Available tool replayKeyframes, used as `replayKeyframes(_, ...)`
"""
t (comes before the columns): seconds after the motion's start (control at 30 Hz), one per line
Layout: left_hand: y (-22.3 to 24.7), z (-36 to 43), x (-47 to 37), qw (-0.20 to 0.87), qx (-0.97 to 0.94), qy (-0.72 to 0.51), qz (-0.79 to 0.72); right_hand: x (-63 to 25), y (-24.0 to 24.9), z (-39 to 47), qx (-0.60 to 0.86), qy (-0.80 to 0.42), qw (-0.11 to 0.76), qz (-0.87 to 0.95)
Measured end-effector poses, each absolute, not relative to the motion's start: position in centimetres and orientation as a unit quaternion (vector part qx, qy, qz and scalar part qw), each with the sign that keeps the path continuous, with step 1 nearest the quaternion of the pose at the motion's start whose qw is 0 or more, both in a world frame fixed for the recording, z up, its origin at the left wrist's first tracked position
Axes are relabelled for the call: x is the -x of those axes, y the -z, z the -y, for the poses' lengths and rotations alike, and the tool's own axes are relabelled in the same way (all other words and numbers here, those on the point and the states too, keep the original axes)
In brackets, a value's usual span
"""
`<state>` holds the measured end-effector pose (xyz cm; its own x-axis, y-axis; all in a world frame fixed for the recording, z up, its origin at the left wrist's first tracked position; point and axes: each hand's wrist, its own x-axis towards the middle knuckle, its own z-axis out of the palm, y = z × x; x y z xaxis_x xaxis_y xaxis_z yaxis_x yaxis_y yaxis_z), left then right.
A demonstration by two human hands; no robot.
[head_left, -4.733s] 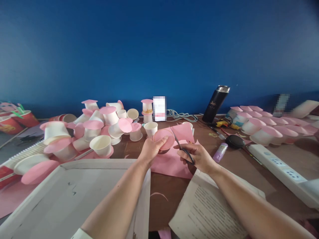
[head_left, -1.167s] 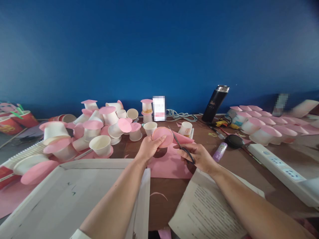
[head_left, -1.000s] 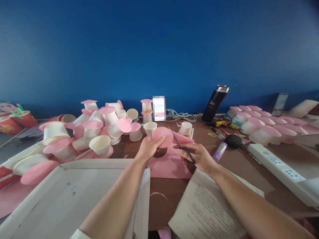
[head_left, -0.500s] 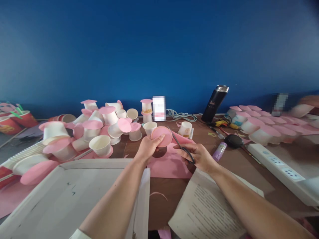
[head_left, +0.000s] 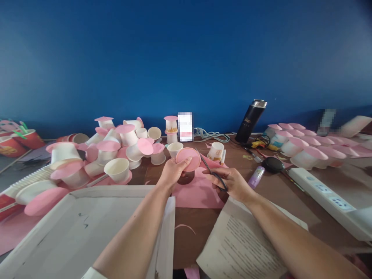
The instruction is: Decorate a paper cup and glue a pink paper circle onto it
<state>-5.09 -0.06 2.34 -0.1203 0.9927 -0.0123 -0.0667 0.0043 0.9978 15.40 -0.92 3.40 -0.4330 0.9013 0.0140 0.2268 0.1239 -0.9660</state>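
Observation:
Near the middle, my left hand (head_left: pixel 173 169) pinches a round pink disc (head_left: pixel 189 159) between thumb and fingers. Black scissors (head_left: pixel 209 169) are in my right hand (head_left: pixel 229 181), their tips pointing up beside the disc's right edge. Beneath both hands lies a pink paper sheet (head_left: pixel 197 195) with a round hole in it. A white paper cup (head_left: pixel 174 149) stands just behind my left hand. Another cup (head_left: pixel 216 150) sits upside down behind my right hand.
Several cups with pink discs (head_left: pixel 108 146) crowd the left. Rows of similar cups (head_left: pixel 308 149) stand right. A white box lid (head_left: pixel 116 190), printed page (head_left: pixel 241 240), black bottle (head_left: pixel 250 122), purple glue stick (head_left: pixel 256 177) and power strip (head_left: pixel 325 195) surround my arms.
My hands, the disc and the scissors have hardly moved. At the far right edge, another person's hand has gone from view, and the white cup there lies tilted.

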Motion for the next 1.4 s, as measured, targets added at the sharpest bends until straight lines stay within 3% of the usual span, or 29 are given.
replayKeyframes(1.07,-1.4,-0.3,5.6,0.465,-0.457,-0.551,-0.521,-14.9,-4.3,1.2,0.439,-0.528,0.345,0.64)
replayKeyframes(1.4,-1.7,-0.1,5.3,0.52,-0.408,-0.583,-0.473,-15.0,-4.3,1.1,0.431,-0.526,0.342,0.648)
